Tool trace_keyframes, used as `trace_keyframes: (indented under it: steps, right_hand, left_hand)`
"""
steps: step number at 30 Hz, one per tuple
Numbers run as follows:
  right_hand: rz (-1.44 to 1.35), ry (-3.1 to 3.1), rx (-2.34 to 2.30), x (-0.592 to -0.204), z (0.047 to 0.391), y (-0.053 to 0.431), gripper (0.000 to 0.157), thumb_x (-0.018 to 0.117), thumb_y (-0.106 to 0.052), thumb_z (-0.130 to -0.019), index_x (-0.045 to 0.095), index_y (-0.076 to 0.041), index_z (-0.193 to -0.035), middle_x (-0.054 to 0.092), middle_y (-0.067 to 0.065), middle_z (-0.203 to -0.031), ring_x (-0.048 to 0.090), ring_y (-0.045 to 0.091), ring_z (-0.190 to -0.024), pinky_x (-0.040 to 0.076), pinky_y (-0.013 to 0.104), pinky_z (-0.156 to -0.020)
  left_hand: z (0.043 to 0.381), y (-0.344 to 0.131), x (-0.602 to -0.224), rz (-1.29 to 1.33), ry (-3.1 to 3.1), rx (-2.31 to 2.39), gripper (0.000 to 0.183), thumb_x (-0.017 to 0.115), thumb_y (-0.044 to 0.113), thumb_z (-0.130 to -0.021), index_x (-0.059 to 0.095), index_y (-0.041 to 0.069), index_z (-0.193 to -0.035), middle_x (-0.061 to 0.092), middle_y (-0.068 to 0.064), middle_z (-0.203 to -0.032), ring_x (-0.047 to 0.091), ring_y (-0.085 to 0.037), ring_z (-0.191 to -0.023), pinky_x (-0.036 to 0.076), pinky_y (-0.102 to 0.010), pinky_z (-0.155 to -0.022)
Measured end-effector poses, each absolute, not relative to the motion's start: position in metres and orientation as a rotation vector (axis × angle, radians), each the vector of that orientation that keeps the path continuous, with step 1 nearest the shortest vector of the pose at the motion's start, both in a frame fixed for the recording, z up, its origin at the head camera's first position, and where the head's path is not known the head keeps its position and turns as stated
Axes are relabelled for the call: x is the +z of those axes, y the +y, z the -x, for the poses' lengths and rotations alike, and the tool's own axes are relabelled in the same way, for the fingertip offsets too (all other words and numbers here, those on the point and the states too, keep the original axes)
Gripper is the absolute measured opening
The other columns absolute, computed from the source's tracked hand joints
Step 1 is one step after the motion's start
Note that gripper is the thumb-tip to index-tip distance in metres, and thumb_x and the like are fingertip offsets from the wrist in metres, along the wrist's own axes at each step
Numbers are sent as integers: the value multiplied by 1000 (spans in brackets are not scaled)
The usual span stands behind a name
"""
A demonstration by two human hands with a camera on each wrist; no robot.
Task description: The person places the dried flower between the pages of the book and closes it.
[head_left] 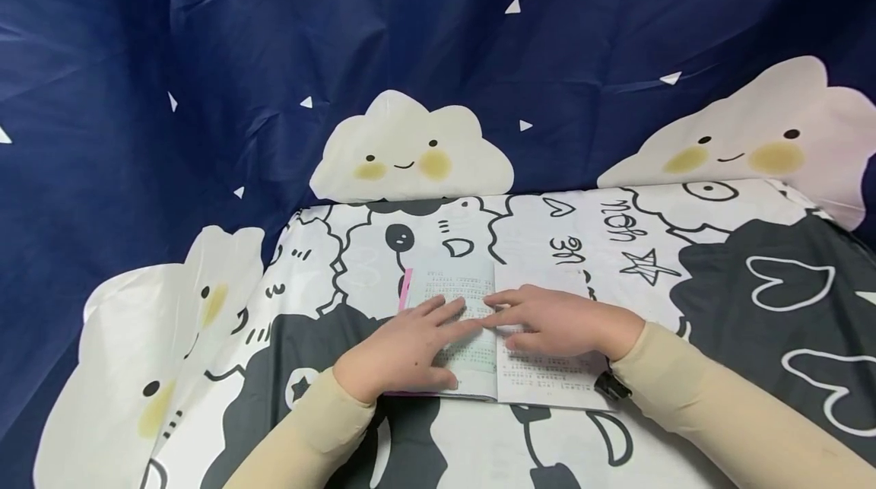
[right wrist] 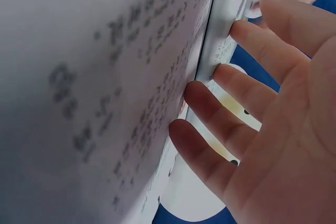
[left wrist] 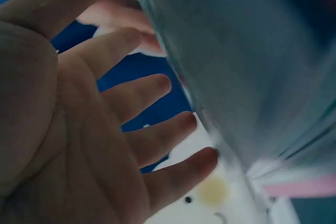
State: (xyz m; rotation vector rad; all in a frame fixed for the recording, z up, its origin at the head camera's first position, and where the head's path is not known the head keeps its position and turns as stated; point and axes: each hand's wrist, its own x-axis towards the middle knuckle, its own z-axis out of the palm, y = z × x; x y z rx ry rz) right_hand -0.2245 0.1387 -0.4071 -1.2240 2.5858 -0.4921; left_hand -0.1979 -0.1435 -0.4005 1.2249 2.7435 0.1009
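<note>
An open book (head_left: 547,386) with printed text lies on the patterned cloth in the head view, a pink edge showing at its left side. My left hand (head_left: 404,348) rests spread over the left page, its fingers extended toward the middle fold. From the other side my right hand (head_left: 557,322) reaches across the right page, fingertips at the fold. In the left wrist view the straight fingers (left wrist: 142,140) touch the page. Printed lines on a page (right wrist: 152,93) fill much of the right wrist view, with the right fingertips (right wrist: 181,129) against the paper.
A black-and-white cartoon cloth (head_left: 479,451) covers the surface beneath the book. Behind it hangs a dark blue curtain (head_left: 424,25) with white triangles and smiling clouds (head_left: 411,162). A dark band (head_left: 611,385) sits by the right wrist.
</note>
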Motion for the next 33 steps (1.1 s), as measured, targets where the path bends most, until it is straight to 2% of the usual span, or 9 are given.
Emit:
trace_keyframes:
  steps: [5,14,20,33]
  right_hand:
    - [1212,2593,-464,-407,226,139,46,62,-31,-100,58,-27,-146,41,0,-158,43,26,-140,43,49,-105]
    - [1248,2607,-484,-406,228,141,44,64,-29,-100,60,-24,-144,44,5,-155,44,30,-139,42,52,-105]
    - [1208,2619,-559,-409,228,148,43,65,-28,-98,62,-22,-141,48,8,-152,44,31,-140,38,54,-109]
    - [1017,2775,-730,-397,228,206,41,71,-23,-95,66,-16,-135,54,10,-144,47,35,-136,37,58,-108]
  left_hand:
    - [200,-140,-410,-1140,2672,156,82,80,45,-85,41,34,-156,30,-5,-164,31,-37,-147,40,-50,-110]
    - [202,-139,-409,-1085,2656,137,88,84,43,-82,40,34,-157,28,-5,-165,31,-37,-147,40,-48,-110]
    - [200,-140,-413,-1036,2641,177,89,85,40,-81,39,35,-157,28,-6,-165,30,-40,-147,40,-50,-109]
    - [200,-138,-417,-1007,2655,181,90,86,37,-80,38,38,-157,30,-4,-164,29,-40,-147,39,-53,-110]
